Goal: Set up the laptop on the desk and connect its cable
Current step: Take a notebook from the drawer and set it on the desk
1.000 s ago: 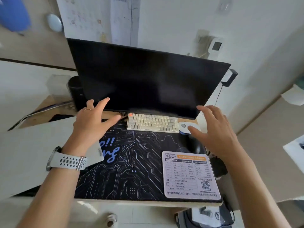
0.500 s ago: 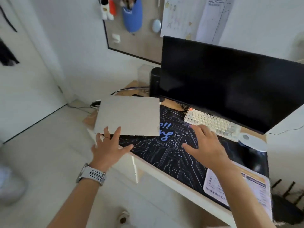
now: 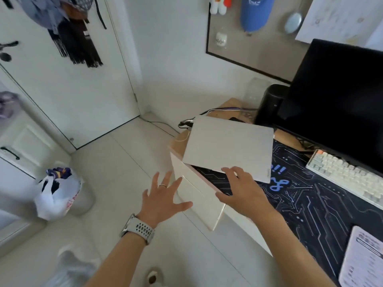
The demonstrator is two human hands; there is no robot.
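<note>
Laptop (image 3: 228, 147): lid closed, silver-grey, laid flat on the left end of the worktop (image 3: 176, 143), its near corner overlapping the black circuit-print desk mat (image 3: 310, 204). Cables (image 3: 187, 123) are bunched just beside its far-left corner; whether any is plugged in cannot be told.

Right hand (image 3: 242, 193): fingers (image 3: 230, 170) spread, tips placed at the laptop's near edge, thumb out to the left over the worktop's front edge. Contact looks likely but no closed grasp is seen.

Left hand (image 3: 163, 199): fingers spread wide, palm down, held in the air off the worktop's left corner, apart from the laptop. A ring is seen on one finger, a white perforated-strap watch (image 3: 137, 228) on the wrist.

Further out: dark monitor (image 3: 335, 96) at the back right, white keyboard (image 3: 342, 172) below it on the mat, black cylinder (image 3: 269, 104) left of the monitor. A printed card (image 3: 362, 259) is laid on the mat's near right. White bag (image 3: 56, 195) on the floor, left.
</note>
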